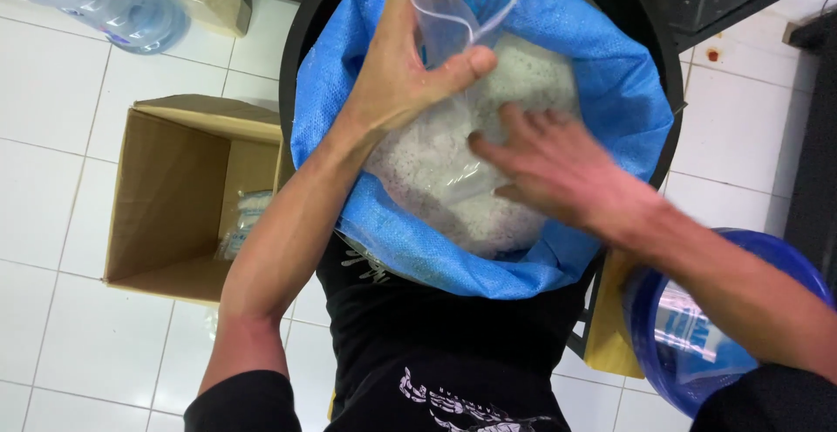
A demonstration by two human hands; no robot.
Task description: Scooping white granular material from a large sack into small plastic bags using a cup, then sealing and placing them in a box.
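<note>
- The left hand (397, 70) pinches the rim of a clear plastic bag (462, 0), thumb on the near side and fingers behind it; the fingertips and the bag's top run off the upper edge of the frame.
- The bag hangs over a blue woven sack (602, 74) filled with white grain (532, 74); the bag's lower part seems to reach down onto the grain, though clear film against white makes its outline hard to follow.
- The right hand (558, 166) is blurred, fingers spread and flat, down on the grain and on a fold of clear film; whether it grips that film I cannot tell.
- The sack lines a black round bin (301, 40), most of whose rim is covered by the sack's turned-out edge.
- To the left an open cardboard box (166, 197) stands on the white tiled floor (52, 179), with a few filled clear packets (240, 223) half hidden behind its wall.
- A large clear water bottle (113, 0) lies at the upper left, cut off by the frame.
- At lower right a blue translucent tub (689, 345) is partly covered by the right forearm.
</note>
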